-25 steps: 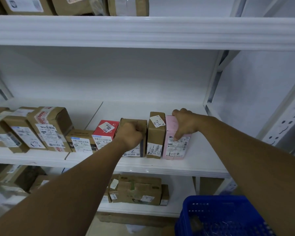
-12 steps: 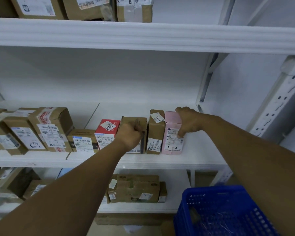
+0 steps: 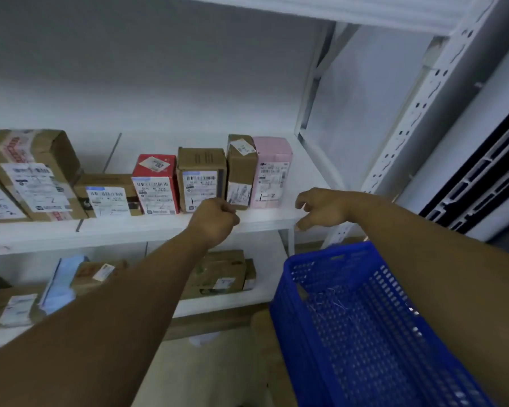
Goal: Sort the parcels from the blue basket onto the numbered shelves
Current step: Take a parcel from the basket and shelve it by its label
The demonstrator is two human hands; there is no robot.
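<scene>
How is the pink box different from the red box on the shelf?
The pink box is pale pink; the red box is bright red. The pink box looks taller than the red box. The pink box ends the row on the right; the red box has brown boxes on both sides. Both stand upright with white labels on the front.

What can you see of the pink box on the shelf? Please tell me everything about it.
The pink box is small and tall, apparently cardboard, closed and standing upright. A white label with barcodes and handwritten marks covers most of its front, but the print is too blurred to read. It stands on the white shelf, last on the right in a row, with its left side against a brown box. The right hand hovers to its lower right without touching it.
</scene>
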